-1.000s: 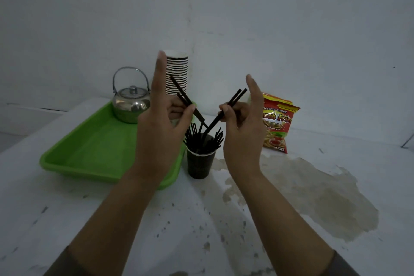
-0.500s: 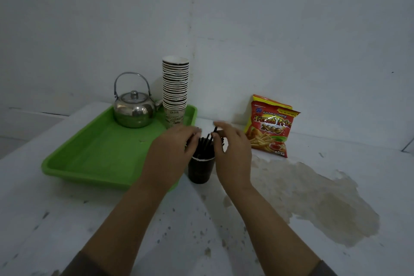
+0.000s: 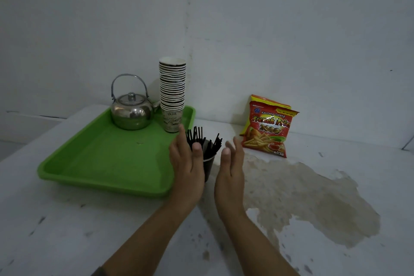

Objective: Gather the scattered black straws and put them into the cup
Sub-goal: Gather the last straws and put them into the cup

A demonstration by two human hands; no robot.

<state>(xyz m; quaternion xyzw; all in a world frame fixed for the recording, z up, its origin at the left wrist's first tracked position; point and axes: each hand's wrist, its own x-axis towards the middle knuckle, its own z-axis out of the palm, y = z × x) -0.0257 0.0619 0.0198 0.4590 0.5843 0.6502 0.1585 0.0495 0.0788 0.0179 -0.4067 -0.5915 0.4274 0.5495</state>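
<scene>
A dark cup (image 3: 209,167) stands on the white table just right of the green tray. Several black straws (image 3: 197,138) stick up out of it and fan outward. My left hand (image 3: 187,163) is in front of the cup's left side, fingers straight and apart, thumb near the rim, and it hides part of the cup. My right hand (image 3: 230,166) hovers just right of the cup, palm turned inward, fingers spread, holding nothing. I see no loose straws on the table.
The green tray (image 3: 100,163) carries a steel kettle (image 3: 132,110) and a tall stack of paper cups (image 3: 172,94). A red snack bag (image 3: 268,127) leans on the wall at the right. A brown stain (image 3: 313,199) spreads over the table.
Both hands held straws above the cup a second ago, lowered them into it, and have now let go and drawn back to either side with fingers spread.
</scene>
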